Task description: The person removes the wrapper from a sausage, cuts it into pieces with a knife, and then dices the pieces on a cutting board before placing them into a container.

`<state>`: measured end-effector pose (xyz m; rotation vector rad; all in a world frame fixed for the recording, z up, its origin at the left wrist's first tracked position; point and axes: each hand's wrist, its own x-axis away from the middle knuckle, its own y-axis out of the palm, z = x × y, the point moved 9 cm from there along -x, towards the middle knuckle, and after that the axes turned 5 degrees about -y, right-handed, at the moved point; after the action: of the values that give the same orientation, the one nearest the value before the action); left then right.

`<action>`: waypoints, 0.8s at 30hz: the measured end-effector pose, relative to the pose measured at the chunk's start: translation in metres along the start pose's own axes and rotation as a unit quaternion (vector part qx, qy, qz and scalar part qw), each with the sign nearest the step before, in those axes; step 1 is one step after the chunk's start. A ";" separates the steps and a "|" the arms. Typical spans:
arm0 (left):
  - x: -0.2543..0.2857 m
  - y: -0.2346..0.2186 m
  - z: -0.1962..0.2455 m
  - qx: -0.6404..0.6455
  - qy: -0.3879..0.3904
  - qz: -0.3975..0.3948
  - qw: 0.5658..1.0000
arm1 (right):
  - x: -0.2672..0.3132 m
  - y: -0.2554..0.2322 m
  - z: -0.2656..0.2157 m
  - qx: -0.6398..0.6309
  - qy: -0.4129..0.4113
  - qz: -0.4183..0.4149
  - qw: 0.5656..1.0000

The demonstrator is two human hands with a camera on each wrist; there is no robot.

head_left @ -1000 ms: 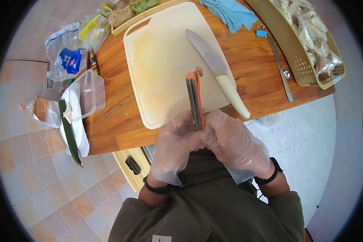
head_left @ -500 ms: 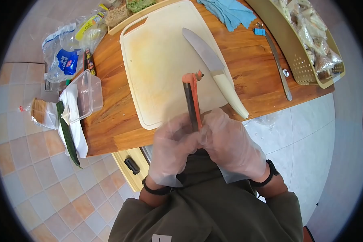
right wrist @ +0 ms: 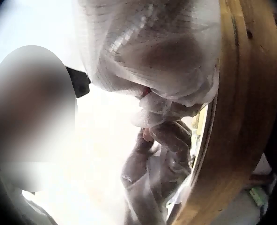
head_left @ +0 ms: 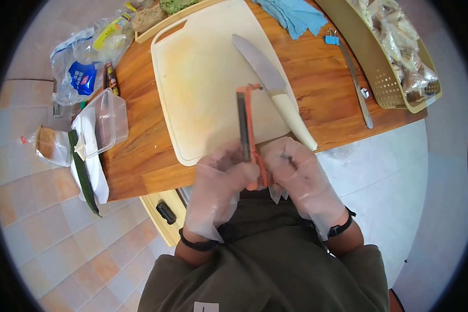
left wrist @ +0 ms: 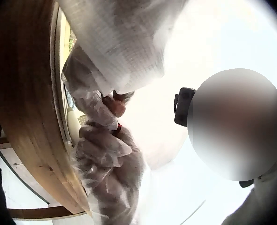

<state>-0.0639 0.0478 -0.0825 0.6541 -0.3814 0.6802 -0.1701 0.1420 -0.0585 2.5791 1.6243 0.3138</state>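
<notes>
In the head view a long, thin sausage point(head_left: 252, 135) stands upright before my chest, reddish-orange with a dark, finely striped wrapper along one side. My left hand point(head_left: 216, 182), in a clear plastic glove, holds its lower part with the thumb across it. Close beside, my gloved right hand point(head_left: 295, 169) has curled fingers at the red wrapper edge point(left wrist: 119, 127). The left wrist view shows the sausage's rounded pinkish end point(left wrist: 115, 107) between the hands. Behind it lies a white cutting board point(head_left: 192, 88) bearing a knife point(head_left: 262, 65) with a pale handle.
At the left are a clear plastic box point(head_left: 120, 117), a cucumber point(head_left: 83, 174), bagged bread point(head_left: 48, 143), wrapped sausages point(head_left: 112, 79) and plastic packaging point(head_left: 80, 78). A blue cloth point(head_left: 294, 18), a thin spatula-like blade point(head_left: 356, 86) and a basket of wrapped food point(head_left: 382, 86) stand right.
My hands have drawn slightly apart, the right one moving off the sausage's base. More reddish-orange shows at its lower end, and the fingers of my right hand have turned.
</notes>
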 end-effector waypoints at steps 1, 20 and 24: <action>0.000 -0.002 0.001 0.019 0.016 0.004 1.000 | 0.001 -0.003 0.005 -0.088 0.044 0.020 0.995; 0.004 -0.001 0.003 0.110 0.080 -0.012 0.991 | 0.000 0.006 -0.009 -0.122 0.065 0.071 0.988; 0.004 -0.015 -0.002 0.075 0.071 0.063 0.993 | -0.002 0.013 -0.003 -0.078 0.095 0.026 0.992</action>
<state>-0.0506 0.0423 -0.0878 0.7228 -0.2427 0.8775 -0.1602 0.1348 -0.0538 2.5434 1.5205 0.6817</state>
